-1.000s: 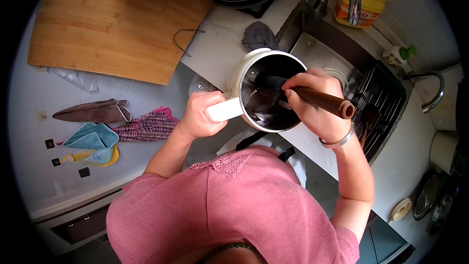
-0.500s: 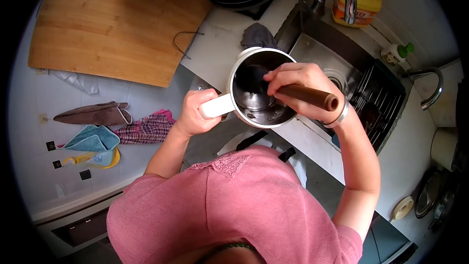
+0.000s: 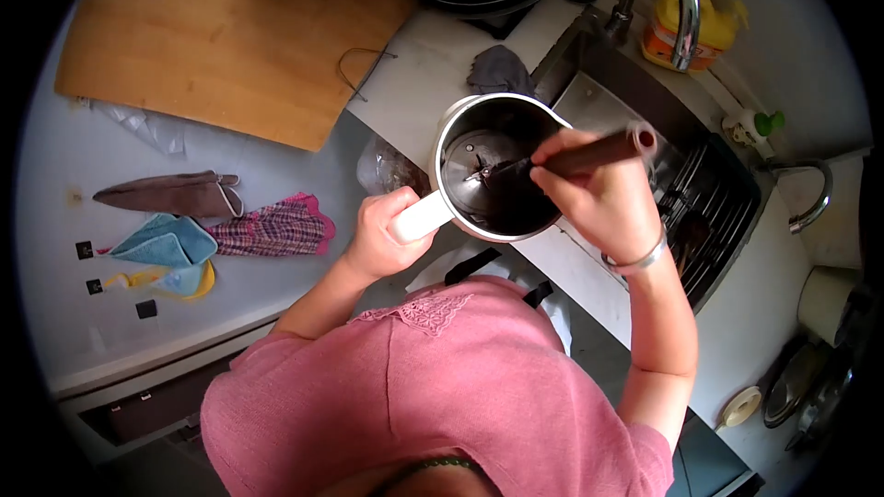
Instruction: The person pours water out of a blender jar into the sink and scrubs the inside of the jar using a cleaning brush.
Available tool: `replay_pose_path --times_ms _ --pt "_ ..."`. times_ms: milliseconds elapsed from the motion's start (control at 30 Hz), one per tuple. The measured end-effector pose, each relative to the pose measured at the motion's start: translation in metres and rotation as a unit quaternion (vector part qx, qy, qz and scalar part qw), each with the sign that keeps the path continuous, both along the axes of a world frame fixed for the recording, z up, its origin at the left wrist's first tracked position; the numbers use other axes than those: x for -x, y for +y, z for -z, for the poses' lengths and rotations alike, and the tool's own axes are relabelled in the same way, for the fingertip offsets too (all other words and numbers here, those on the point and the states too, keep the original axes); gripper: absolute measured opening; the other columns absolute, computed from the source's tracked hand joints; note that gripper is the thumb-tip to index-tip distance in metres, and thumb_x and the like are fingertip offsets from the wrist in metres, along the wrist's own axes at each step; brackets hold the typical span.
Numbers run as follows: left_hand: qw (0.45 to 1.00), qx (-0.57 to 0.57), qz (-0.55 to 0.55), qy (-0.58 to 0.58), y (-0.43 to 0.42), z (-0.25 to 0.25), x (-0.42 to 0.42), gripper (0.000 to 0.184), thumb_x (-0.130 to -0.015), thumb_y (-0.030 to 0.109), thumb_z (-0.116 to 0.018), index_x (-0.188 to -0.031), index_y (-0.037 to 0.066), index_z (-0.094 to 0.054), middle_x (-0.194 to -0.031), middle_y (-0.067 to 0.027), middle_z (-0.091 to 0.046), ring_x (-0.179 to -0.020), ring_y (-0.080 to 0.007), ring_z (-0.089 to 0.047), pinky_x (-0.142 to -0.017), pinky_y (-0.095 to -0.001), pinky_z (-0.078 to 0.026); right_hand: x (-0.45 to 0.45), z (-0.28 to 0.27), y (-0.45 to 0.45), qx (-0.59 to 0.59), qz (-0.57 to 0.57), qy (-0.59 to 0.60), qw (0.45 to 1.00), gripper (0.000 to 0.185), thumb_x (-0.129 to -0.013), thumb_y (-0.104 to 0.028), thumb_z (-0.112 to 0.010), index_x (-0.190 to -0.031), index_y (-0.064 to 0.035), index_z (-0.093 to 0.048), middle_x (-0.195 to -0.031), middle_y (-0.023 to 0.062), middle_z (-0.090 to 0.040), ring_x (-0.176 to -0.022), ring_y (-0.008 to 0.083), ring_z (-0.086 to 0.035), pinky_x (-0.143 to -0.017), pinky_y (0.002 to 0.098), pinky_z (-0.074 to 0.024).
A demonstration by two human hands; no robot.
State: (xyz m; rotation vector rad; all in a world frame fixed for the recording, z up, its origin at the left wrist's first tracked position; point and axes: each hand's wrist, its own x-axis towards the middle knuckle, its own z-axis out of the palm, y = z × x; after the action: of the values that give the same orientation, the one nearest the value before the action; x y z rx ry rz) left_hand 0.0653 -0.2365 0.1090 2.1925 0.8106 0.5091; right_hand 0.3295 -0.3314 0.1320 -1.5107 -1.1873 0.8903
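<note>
My left hand (image 3: pixel 382 237) is wrapped round the white handle of a blender jug (image 3: pixel 465 195), which is tilted so that its dark metal inside faces me. A small blade unit (image 3: pixel 482 169) shows at the bottom of the jug. In my right hand (image 3: pixel 612 202) is a brush (image 3: pixel 603 154) with a thick brown handle, pinched near its lower end. Its dark head reaches into the jug near the blades; the exact contact is in shadow. The jug is held above the counter edge, beside the sink (image 3: pixel 594 97).
A large wooden board (image 3: pixel 230 37) stands at upper left. Behind the sink are a faucet (image 3: pixel 689 18) and a yellow jug of detergent (image 3: pixel 686 32). A black rack (image 3: pixel 714 212) sits in the sink's right part. A grey cloth (image 3: pixel 500 71) lies on the counter (image 3: pixel 424 74).
My right hand has moved right and slightly down, with the brush handle now pointing more to the upper right. The blades have come into sight. My left hand still grips the handle.
</note>
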Motion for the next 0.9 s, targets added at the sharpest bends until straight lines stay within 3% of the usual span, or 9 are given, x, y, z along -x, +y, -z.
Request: replay_pose_path --times_ms 33,167,267,367,467,600,700,800,900 --pt "1.0 0.011 -0.009 -0.003 -0.005 -0.001 0.002 0.021 -0.066 0.004 -0.074 -0.073 0.004 -0.054 -0.061 -0.011 -0.055 -0.054 -0.0259 -0.059 -0.051 -0.0313 -0.043 0.004 -0.003 -0.004 -0.002 -0.004 0.027 1.0 0.012 -0.075 0.003 -0.069 -0.086 0.001 -0.064 -0.077 0.0086 -0.065 -0.07 0.0141 -0.063 -0.062 0.027 -0.0492" --pt "0.999 0.011 -0.037 -0.023 -0.019 0.005 0.011 0.024 -0.069 0.007 -0.076 -0.074 0.004 -0.053 -0.062 -0.0113 -0.056 -0.054 -0.0251 -0.06 -0.051 -0.0306 -0.043 0.008 -0.01 -0.001 -0.039 -0.196 -0.159 0.967 0.015 -0.073 0.002 -0.067 -0.086 -0.0033 -0.063 -0.094 0.0155 -0.065 -0.089 0.0337 -0.065 -0.076 0.0371 -0.0527" --pt "0.995 -0.011 -0.089 -0.047 -0.023 0.016 0.019 0.024 -0.069 0.006 -0.076 -0.076 0.003 -0.053 -0.063 -0.011 -0.056 -0.053 -0.0238 -0.059 -0.051 -0.0308 -0.043 0.012 -0.017 0.007 -0.067 -0.304 -0.283 0.907 0.015 -0.072 0.002 -0.062 -0.086 -0.0042 -0.064 -0.104 0.0166 -0.064 -0.104 0.0351 -0.062 -0.083 0.0393 -0.0528" --pt "0.989 0.012 -0.127 -0.072 -0.026 0.023 0.025 0.027 -0.071 0.007 -0.076 -0.078 0.002 -0.051 -0.064 -0.0111 -0.055 -0.054 -0.0197 -0.056 -0.052 -0.0303 -0.043 0.021 -0.016 0.016 -0.138 -0.304 -0.349 0.876 0.016 -0.071 -0.001 -0.061 -0.085 -0.0074 -0.065 -0.097 0.0116 -0.063 -0.084 0.0304 -0.065 -0.075 0.0382 -0.0537" --pt "0.987 0.028 -0.133 -0.088 -0.025 0.024 0.036 0.028 -0.072 0.007 -0.076 -0.081 0.002 -0.051 -0.066 -0.0091 -0.056 -0.058 -0.0147 -0.056 -0.055 -0.0289 -0.043 0.023 -0.027 0.021 -0.126 -0.273 -0.314 0.9 0.018 -0.071 -0.001 -0.061 -0.087 -0.0078 -0.066 -0.104 0.0142 -0.063 -0.088 0.0322 -0.065 -0.076 0.0376 -0.0535" --pt "0.98 0.162 -0.064 -0.101 -0.016 0.029 0.065 0.031 -0.076 0.014 -0.074 -0.095 0.002 -0.054 -0.076 -0.0055 -0.062 -0.07 -0.0144 -0.061 -0.065 -0.0285 -0.047 0.027 -0.019 0.026 -0.096 -0.237 -0.227 0.94 0.019 -0.076 -0.001 -0.065 -0.093 -0.0089 -0.068 -0.105 0.0151 -0.064 -0.087 0.0332 -0.066 -0.075 0.038 -0.0533" --pt "0.952 0.272 0.124 -0.065 0.003 0.013 0.082 0.054 -0.08 0.021 -0.069 -0.124 -0.001 -0.048 -0.112 -0.0111 -0.062 -0.106 -0.021 -0.058 -0.094 -0.0324 -0.043 0.043 -0.02 0.03 -0.082 -0.202 -0.219 0.951 0.019 -0.075 0.0 -0.068 -0.092 -0.0071 -0.068 -0.098 0.0137 -0.065 -0.084 0.0318 -0.066 -0.074 0.0371 -0.0531" --pt "0.956 0.175 0.234 0.012 0.034 0.009 0.1 0.051 -0.077 0.023 -0.071 -0.118 -0.001 -0.053 -0.111 -0.0155 -0.06 -0.106 -0.031 -0.058 -0.094 -0.0376 -0.044 0.055 -0.024 0.033 -0.029 -0.18 -0.183 0.966 0.022 -0.071 0.005 -0.071 -0.091 -0.0025 -0.069 -0.099 0.0141 -0.066 -0.083 0.0289 -0.065 -0.073 0.0342 -0.0531" --pt "0.956 0.088 0.28 0.019 0.068 -0.006 0.106 0.038 -0.069 0.021 -0.077 -0.098 0.005 -0.06 -0.1 -0.0119 -0.058 -0.097 -0.0308 -0.058 -0.084 -0.0386 -0.047 0.073 -0.031 0.036 -0.004 -0.154 -0.188 0.97 0.021 -0.071 0.004 -0.072 -0.09 -0.0033 -0.069 -0.093 0.0129 -0.066 -0.081 0.0288 -0.065 -0.072 0.0343 -0.0528"
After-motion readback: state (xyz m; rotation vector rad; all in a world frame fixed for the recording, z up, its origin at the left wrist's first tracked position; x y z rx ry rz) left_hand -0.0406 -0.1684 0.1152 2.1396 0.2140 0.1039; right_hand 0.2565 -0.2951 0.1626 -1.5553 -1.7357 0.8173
